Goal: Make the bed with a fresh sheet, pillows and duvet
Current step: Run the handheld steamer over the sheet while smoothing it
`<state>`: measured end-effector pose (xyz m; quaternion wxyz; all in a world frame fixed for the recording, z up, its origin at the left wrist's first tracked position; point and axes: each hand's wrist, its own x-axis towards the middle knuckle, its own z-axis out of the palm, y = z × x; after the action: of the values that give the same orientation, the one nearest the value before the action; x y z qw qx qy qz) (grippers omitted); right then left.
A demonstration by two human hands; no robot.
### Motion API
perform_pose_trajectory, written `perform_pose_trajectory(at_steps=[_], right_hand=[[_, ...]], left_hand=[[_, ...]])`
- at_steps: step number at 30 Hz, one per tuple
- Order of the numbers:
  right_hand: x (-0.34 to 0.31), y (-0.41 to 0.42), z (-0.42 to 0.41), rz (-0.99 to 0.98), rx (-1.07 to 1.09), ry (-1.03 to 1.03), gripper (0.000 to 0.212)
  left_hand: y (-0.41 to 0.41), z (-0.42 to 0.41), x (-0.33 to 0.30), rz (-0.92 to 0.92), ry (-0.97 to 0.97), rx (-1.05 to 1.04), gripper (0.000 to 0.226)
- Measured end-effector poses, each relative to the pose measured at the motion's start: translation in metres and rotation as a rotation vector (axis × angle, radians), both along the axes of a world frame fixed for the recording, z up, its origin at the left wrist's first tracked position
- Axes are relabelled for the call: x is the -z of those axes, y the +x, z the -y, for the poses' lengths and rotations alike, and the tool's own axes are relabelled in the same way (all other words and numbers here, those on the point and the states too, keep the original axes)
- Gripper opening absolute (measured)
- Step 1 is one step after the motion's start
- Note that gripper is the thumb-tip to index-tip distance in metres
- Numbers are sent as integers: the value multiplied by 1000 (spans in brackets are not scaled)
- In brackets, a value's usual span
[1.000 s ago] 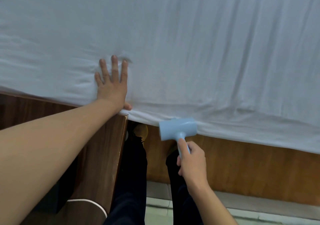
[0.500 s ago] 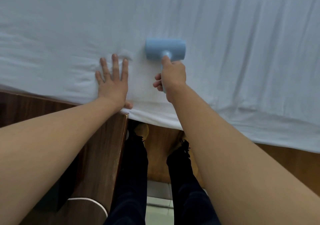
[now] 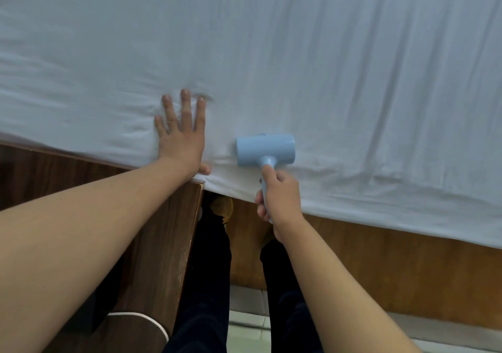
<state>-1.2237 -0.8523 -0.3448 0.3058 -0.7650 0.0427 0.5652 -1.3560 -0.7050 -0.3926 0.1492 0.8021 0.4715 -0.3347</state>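
1. The white sheet (image 3: 298,53) covers the mattress across the whole upper part of the view, creased in long folds at the right and bunched into small wrinkles by your left fingertips; its edge hangs over the wooden bed frame (image 3: 380,265).
2. Your left hand (image 3: 182,138) lies flat on the sheet near that edge, fingers straight and spread, pressing the fabric down. It sits where it did half a second ago.
3. Your right hand (image 3: 279,197) is clenched around the handle of the light blue lint roller (image 3: 264,149). Half a second ago its drum was further up the sheet, level with your left fingertips; now it rests near the edge, just beside your left wrist.
4. Your fist hides most of the handle.
5. The wooden cabinet (image 3: 152,244) at the lower left is partly covered by your left forearm, and what the white-edged shape on it is cannot be made out.
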Motion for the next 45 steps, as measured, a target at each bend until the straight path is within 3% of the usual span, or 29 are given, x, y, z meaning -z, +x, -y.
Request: perform_pose_trajectory(at_steps=[17, 24, 30, 37, 41, 45], right_hand=[[-34, -16, 99, 60, -118, -95, 44], [-35, -11, 104, 93, -91, -89, 45], [-23, 8, 75, 193, -57, -55, 45], [-3, -7, 33, 199, -260, 31, 37], [-9, -8, 40, 204, -267, 17, 39], [-27, 4, 69, 195, -225, 15, 44]], left_hand=[[-2, 1, 12, 0, 48, 1, 160], [-7, 4, 8, 28, 77, 2, 154], [-13, 24, 1, 69, 103, -45, 135], [-22, 29, -5, 155, 96, -59, 101], [-28, 33, -11, 262, 116, -131, 70], [-23, 44, -14, 293, 113, -157, 61]])
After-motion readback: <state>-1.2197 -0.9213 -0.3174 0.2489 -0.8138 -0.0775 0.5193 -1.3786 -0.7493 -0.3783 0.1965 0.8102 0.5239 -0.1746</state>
